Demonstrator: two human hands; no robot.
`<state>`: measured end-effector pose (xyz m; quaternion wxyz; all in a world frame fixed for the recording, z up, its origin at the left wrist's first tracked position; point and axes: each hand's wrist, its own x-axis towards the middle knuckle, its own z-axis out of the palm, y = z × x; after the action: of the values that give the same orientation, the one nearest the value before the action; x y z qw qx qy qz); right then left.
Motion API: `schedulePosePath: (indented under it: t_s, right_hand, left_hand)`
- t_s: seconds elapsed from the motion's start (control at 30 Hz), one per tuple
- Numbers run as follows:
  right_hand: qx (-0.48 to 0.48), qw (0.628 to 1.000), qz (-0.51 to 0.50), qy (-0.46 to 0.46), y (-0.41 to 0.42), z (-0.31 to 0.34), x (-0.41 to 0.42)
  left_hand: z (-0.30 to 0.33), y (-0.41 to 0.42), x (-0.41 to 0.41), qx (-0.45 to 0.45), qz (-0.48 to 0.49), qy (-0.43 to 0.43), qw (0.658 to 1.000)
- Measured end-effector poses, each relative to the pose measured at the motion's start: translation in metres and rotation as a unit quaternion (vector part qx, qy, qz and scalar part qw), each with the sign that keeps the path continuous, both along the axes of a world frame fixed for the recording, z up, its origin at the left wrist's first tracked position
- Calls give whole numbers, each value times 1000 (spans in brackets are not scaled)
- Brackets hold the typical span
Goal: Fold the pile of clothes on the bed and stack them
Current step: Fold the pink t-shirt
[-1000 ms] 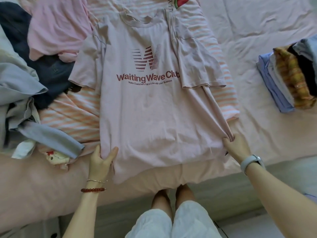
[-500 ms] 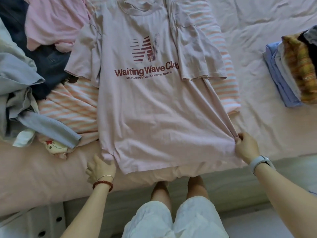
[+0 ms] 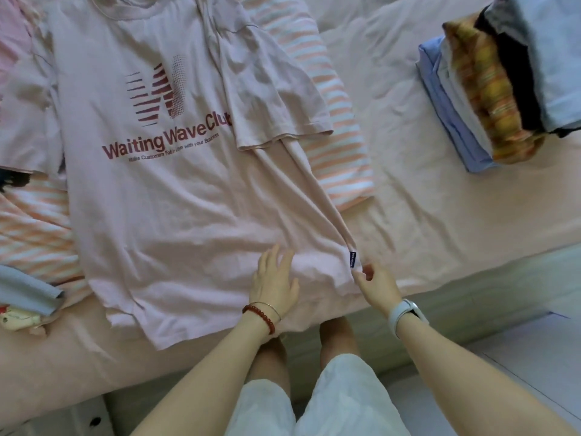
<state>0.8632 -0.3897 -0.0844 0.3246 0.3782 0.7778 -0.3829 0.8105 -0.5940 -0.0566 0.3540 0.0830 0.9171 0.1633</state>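
While the pale pink T-shirt [image 3: 176, 215] lies face up on the bed [image 3: 440, 215], printed side showing, the right hand [image 3: 375, 286] pinches its hem corner beside a small blue tag [image 3: 352, 259], thumb and fingers closed on the fabric. Just inward of that pinch, the left hand [image 3: 275, 280] rests flat on the hem, fingers straight and holding nothing. The sleeve on the pinched side is already folded in over the chest; the other sleeve, well away from both hands, lies spread out.

To fold well, I judge the flat hand should press the crease line while the pinching hand carries the side edge straight over, keeping the hem level.

No containers show. Far beyond the pinch, a folded stack [image 3: 490, 99] waits; a striped garment [image 3: 339, 127] lies under the shirt.
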Motion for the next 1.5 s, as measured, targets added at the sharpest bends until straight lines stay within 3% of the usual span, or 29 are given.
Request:
schedulePosePath:
  t_s: [0.1,0.33,0.4,0.53,0.6,0.67,0.77,0.83,0.93,1.1,1.33,1.5]
  right_hand:
    - [-6,1000,13,27,7,0,3]
    - [-37,982,-72,168,38,18,21]
    - [-17,986,-65,153,44,15,25]
    - [82,995,54,16,49,0,19]
    - [126,990,59,12,47,-2,11]
    - [163,983,61,65,45,2,7]
    - [150,973,124,122,38,5,10]
    - [130,976,152,82,30,2,16]
    - [128,983,129,-5,19,-5,22]
    - [138,986,88,-10,14,-7,13]
    - [117,992,23,30,44,-1,29]
    - [105,990,98,-16,48,-4,13]
  left_hand:
    - [-6,34,-1,1,-61,-9,998]
    - [-13,55,24,-65,-188,4,980]
    - [-15,55,28,-73,-225,12,972]
    - [-22,52,27,-104,-317,-54,941]
    - [-24,51,24,-94,-310,-93,942]
    - [-22,50,19,-50,-253,-98,961]
    - [-16,52,1,17,-155,-57,986]
    - [-12,53,-12,34,-126,-6,991]
    - [-4,55,-31,41,-130,58,989]
    - [7,63,-69,38,-147,147,977]
    - [6,83,-98,-29,-198,159,967]
    - [6,89,-107,-22,-192,157,969]
